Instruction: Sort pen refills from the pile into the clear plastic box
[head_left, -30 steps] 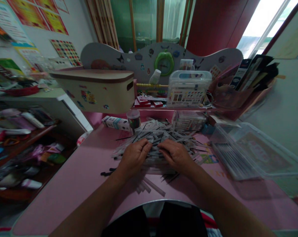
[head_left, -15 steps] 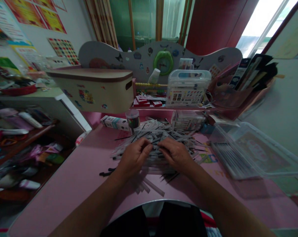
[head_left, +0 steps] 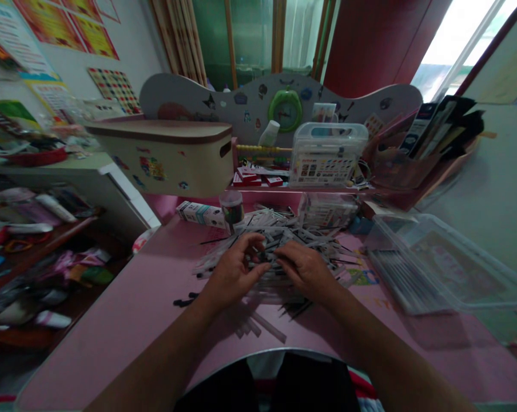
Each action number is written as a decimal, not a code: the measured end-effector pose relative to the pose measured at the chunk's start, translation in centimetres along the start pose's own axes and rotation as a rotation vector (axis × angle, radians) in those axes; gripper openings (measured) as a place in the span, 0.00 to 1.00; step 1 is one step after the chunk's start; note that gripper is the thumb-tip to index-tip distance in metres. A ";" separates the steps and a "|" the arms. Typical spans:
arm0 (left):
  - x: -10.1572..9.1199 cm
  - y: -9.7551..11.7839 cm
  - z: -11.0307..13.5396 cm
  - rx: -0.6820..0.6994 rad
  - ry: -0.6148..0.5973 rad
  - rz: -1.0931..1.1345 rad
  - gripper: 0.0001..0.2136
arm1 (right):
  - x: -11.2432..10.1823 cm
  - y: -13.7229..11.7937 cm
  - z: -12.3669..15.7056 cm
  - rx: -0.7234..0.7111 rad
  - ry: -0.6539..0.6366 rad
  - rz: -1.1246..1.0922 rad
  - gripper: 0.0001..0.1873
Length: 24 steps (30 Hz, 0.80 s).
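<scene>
My left hand (head_left: pixel 237 268) is raised over a heap of thin whitish tubes and dark sticks (head_left: pixel 265 220), which look like pen parts. Its thumb and curled fingers are apart, with nothing visible between them. Just to the right, my right hand (head_left: pixel 306 268) has thumb and fingers pinched together; what lies between the fingertips is too small to make out. Below the hands a few clear tubes (head_left: pixel 269 329) lie on the pink desk (head_left: pixel 125 326). Several thin dark pieces (head_left: pixel 296 309) rest near my right wrist, and black caps (head_left: pixel 183 301) lie left of my left wrist.
On the right stands an open clear plastic box (head_left: pixel 413 286) with slim pens lined up inside. Behind the heap are a lidded jar (head_left: pixel 231 209), a long carton (head_left: pixel 201 214) and a clear case (head_left: pixel 327 210). A shelf above holds a cream bin (head_left: pixel 168 163) and a marker case (head_left: pixel 328 157).
My left thumb and fingers have moved apart from a pinch. My right hand keeps its pinch in nearly the same place.
</scene>
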<state>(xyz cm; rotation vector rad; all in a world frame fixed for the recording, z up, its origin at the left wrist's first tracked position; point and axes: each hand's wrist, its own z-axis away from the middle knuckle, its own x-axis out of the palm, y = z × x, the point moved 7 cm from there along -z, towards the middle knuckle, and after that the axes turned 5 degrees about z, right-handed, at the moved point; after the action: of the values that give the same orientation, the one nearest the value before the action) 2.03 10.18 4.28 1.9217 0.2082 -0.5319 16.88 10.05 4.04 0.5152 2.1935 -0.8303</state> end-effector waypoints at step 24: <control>0.1 -0.4 -0.2 0.048 -0.023 -0.210 0.09 | 0.8 0.4 0.1 -0.019 -0.019 -0.036 0.08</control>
<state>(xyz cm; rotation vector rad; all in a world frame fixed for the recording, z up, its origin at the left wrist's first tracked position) 2.01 10.48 3.97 1.9503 0.3890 -0.7034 16.70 10.35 3.21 0.4586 2.1965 -0.8296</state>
